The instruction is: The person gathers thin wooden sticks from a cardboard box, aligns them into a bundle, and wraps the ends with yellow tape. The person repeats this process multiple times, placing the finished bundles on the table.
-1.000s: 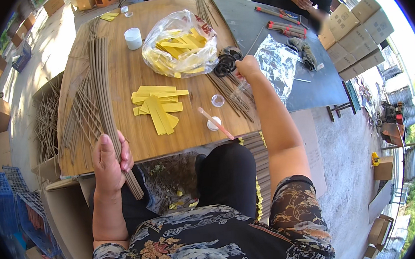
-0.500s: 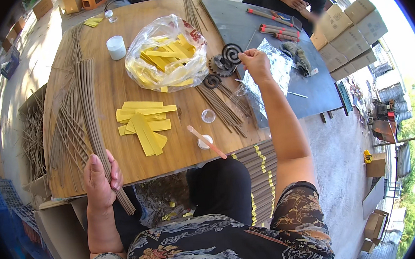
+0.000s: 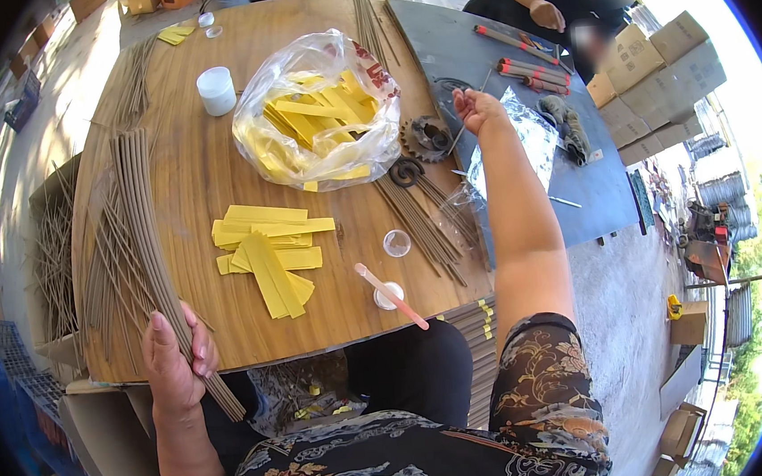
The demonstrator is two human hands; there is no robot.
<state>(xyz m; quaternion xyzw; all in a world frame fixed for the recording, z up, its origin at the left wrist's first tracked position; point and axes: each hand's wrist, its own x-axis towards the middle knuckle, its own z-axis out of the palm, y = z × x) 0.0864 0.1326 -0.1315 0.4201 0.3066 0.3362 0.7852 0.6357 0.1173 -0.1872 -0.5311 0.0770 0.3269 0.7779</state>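
Since half a second earlier, the right hand (image 3: 478, 109) had carried a larger black coil (image 3: 451, 84) away from a dark toothed wheel (image 3: 429, 138) and out over the dark table (image 3: 606, 195), while the left hand (image 3: 178, 357) had kept its grip on a brown stick bundle (image 3: 142, 221).

Taking the whole view as a dial, the left hand was at eight o'clock, thumb and fingers closed around the bundle's lower part, the sticks running up toward ten o'clock. Loose sticks (image 3: 108, 268) fanned out just beside it on the wooden table (image 3: 349, 281).

The right hand was between one and two o'clock, its fingers loosely curled and narrowly parted at the larger coil's edge; I could not tell whether they touched it. That coil was at one o'clock, and beneath it, nearer the dial's centre, were the toothed wheel and a smaller black coil (image 3: 406, 172), close together.

A clear plastic bag (image 3: 317, 109) of yellow strips stood at eleven o'clock, and a pile of yellow strips (image 3: 271, 257) lay at nine. At six, a pinkish paddle (image 3: 393, 297) rested across a small white tub (image 3: 387, 302). Crumpled clear wrapping (image 3: 534, 129) lay at two, partly behind the right forearm.
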